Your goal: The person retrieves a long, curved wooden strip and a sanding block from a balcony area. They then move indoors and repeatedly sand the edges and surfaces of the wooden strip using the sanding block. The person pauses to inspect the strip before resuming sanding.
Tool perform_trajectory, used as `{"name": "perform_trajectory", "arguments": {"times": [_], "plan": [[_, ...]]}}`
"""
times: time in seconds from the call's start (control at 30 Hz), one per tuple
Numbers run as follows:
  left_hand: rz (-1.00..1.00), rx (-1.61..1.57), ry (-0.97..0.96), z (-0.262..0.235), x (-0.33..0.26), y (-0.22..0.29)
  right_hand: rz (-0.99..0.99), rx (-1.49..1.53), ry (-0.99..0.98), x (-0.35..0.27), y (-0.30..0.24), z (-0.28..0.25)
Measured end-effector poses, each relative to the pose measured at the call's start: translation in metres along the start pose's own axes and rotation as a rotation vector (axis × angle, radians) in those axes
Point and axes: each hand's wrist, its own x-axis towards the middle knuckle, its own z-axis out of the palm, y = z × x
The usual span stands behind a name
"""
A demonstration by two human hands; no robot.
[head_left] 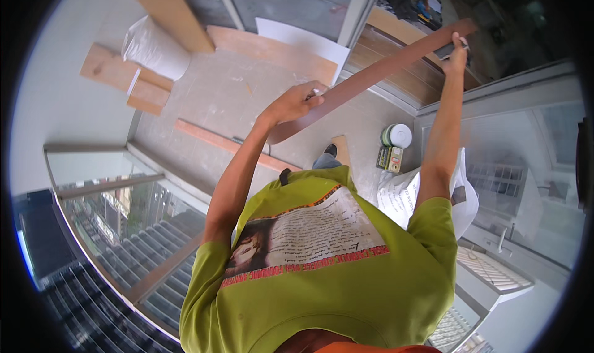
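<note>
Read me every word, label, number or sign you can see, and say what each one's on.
I won't repeat printed wording, but here's where it stands.
Shirt: a line of red capitals, mostly large enough to read.
Shirt's pale panel: rows of script, too small to read reliably.
Box: label print, too small.
Sack: dark print, too blurred.
Board: none visible.

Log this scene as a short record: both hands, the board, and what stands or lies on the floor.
Left hand: at the board's nearer end, grip unclear
Right hand: near the far end, grip unclear, a dark item beside it
Board: long, brown, slanting up to the right
Floor: reddish strip, white sack, tub with white lid
</note>
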Motion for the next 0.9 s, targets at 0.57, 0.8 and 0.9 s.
{"name": "perform_trajectory", "arguments": {"times": [0.57, 0.8, 0.9], "plan": [[-0.085, -0.069, -0.303, 0.109, 0.219, -0.03, 0.101, 0.105, 0.412, 0.056, 0.039, -0.208], [-0.003, -0.085, -0.305, 0.128, 0.309, -0.052, 0.059, -0.025, 0.518, 0.096, 0.021, -0.251], [-0.022, -0.129, -0.344, 0.126, 0.352, -0.071, 0.062, -0.043, 0.553, 0.117, 0.021, -0.253]]}}
